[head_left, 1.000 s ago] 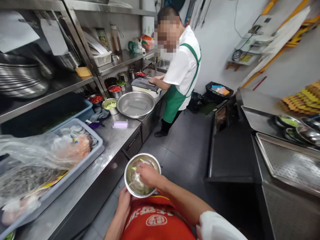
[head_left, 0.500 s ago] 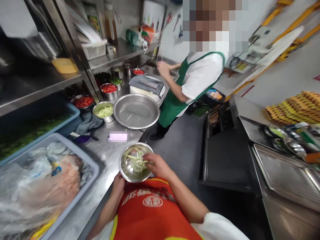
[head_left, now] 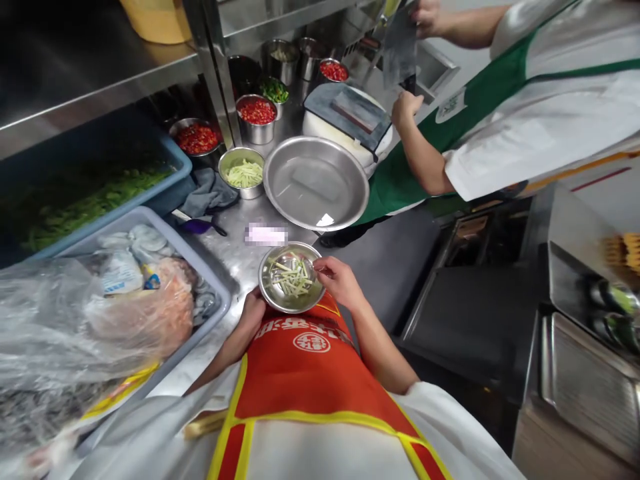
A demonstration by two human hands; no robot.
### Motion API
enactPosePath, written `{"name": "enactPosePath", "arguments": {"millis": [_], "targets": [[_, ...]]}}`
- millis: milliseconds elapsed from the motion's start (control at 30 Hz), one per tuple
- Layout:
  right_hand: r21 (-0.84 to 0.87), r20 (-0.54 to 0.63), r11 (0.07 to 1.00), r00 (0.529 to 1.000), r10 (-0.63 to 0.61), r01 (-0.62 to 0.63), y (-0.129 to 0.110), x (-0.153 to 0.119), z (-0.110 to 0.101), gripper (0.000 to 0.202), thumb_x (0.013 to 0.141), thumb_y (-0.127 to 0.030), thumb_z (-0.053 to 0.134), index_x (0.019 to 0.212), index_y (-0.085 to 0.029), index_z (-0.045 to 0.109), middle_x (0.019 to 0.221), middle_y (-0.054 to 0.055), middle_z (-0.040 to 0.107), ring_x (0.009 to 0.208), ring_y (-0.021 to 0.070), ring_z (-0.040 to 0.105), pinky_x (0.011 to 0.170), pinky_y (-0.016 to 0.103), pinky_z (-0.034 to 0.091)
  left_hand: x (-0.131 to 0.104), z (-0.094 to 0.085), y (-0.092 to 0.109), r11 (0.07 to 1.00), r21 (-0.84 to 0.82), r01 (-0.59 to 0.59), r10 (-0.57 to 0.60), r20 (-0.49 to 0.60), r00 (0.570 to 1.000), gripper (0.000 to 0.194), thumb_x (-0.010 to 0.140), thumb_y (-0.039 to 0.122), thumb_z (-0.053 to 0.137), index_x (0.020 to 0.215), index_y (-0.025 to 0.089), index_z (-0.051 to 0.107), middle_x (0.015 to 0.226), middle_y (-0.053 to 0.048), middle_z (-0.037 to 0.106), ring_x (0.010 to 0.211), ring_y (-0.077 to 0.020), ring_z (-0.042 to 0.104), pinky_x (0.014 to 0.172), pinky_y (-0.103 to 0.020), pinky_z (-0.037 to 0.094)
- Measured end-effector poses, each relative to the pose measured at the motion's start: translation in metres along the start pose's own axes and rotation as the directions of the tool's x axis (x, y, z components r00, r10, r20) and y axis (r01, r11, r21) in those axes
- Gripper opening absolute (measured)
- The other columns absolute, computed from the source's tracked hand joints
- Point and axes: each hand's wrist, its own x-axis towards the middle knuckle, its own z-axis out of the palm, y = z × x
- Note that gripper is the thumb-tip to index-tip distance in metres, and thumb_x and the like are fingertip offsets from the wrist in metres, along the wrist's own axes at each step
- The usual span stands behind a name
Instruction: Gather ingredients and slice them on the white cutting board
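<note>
A small metal bowl (head_left: 267, 293) of pale green vegetable strips (head_left: 293, 277) is held just in front of my apron, close to the counter edge. My left hand (head_left: 253, 307) grips its left rim, with the fingers partly hidden under the bowl. At the right rim my right hand (head_left: 343, 283) is closed, thumb and fingertips bent over the edge, apart from the strips. Farther off, a wide metal basin (head_left: 315, 183) with clear liquid stands on the counter. Left of it is a metal pot (head_left: 243, 173) of similar pale green strips.
A grey-blue bin (head_left: 200, 267) with plastic bags lies left, a blue bin (head_left: 170, 160) of leafy greens behind it. Pots of chopped red chillies (head_left: 257, 112) line the back. A co-worker in a green apron (head_left: 450, 127) holds a cleaver (head_left: 400, 50) beside a round chopping block (head_left: 340, 133).
My right hand has drawn back from the strips to the bowl's right rim. My view has tilted down and shifted. The co-worker now appears closer, holding a cleaver up.
</note>
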Motion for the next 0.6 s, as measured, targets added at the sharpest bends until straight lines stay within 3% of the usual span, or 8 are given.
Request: {"name": "enactPosePath", "arguments": {"millis": [100,167,267,333,400,467,600], "targets": [[-0.092,0.162,0.995,0.986,-0.032,0.047,0.001,0.018,0.004,0.032,0.086,-0.022,0.063,0.118,-0.017,0.069,0.115,0.009,0.068,0.101,0.0187,0.065,0.093,0.034,0.053,0.003,-0.003,0.007,1.0,-0.006,0.005,-0.005,-0.017,1.0,0.046,0.062,0.024,0.067,0.105,0.011,0.074,0.098,-0.011,0.078,0.092,-0.0266,0.071,0.089,-0.04,0.056],[-0.204,0.314,0.974,0.949,-0.025,0.093,-0.001,0.027,0.013,0.057,0.082,-0.025,0.072,0.137,-0.018,0.06,0.139,0.014,0.058,0.125,0.0247,0.058,0.107,0.04,0.049,0.006,-0.007,0.011,0.999,0.04,-0.019,0.019,-0.015,1.0,0.042,0.062,0.022,0.065,0.101,0.01,0.074,0.097,-0.012,0.078,0.098,-0.0278,0.07,0.094,-0.039,0.054],[-0.464,0.451,0.879,0.883,0.128,0.11,-0.009,0.033,0.035,0.092,0.072,-0.035,0.085,0.154,-0.019,0.045,0.162,0.021,0.034,0.147,0.0395,0.038,0.117,0.054,0.04,0.01,-0.015,0.014,0.996,0.086,-0.02,0.018,0.027,0.999,0.039,0.059,0.018,0.058,0.094,0.011,0.073,0.094,-0.011,0.078,0.105,-0.0293,0.068,0.096,-0.038,0.053],[-0.575,0.47,0.808,0.861,0.197,0.129,-0.011,0.034,0.052,0.099,0.071,-0.045,0.085,0.156,-0.02,0.041,0.165,0.024,0.026,0.146,0.0481,0.035,0.112,0.063,0.043,0.016,-0.021,0.011,0.995,0.097,-0.007,0.002,0.049,0.999,0.039,0.056,0.018,0.057,0.092,0.014,0.073,0.093,-0.008,0.079,0.108,-0.0299,0.068,0.095,-0.036,0.053],[-0.606,0.448,0.773,0.884,0.137,0.187,-0.009,0.034,0.067,0.088,0.079,-0.047,0.077,0.156,-0.025,0.041,0.164,0.024,0.027,0.142,0.0494,0.04,0.103,0.065,0.049,0.026,-0.026,0.006,0.99,0.133,0.048,-0.05,0.014,0.999,0.034,0.052,0.02,0.06,0.084,0.019,0.071,0.09,-0.005,0.079,0.106,-0.031,0.069,0.092,-0.036,0.055],[-0.627,0.427,0.744,0.901,0.077,0.234,-0.003,0.035,0.077,0.072,0.088,-0.045,0.067,0.153,-0.026,0.045,0.156,0.023,0.04,0.138,0.0471,0.045,0.098,0.065,0.052,0.036,-0.028,0.004,0.985,0.145,0.093,-0.093,-0.003,0.996,0.03,0.05,0.021,0.061,0.079,0.021,0.069,0.091,-0.004,0.079,0.104,-0.0314,0.07,0.09,-0.036,0.056],[-0.622,0.409,0.756,0.908,0.088,0.207,0.003,0.032,0.084,0.044,0.096,-0.037,0.053,0.138,-0.027,0.06,0.138,0.018,0.054,0.116,0.0362,0.06,0.078,0.049,0.062,0.039,-0.027,0.008,0.988,0.108,0.11,-0.114,0.037,0.993,0.036,0.049,0.019,0.065,0.085,0.02,0.068,0.093,-0.006,0.078,0.103,-0.0304,0.072,0.09,-0.036,0.058]]}}
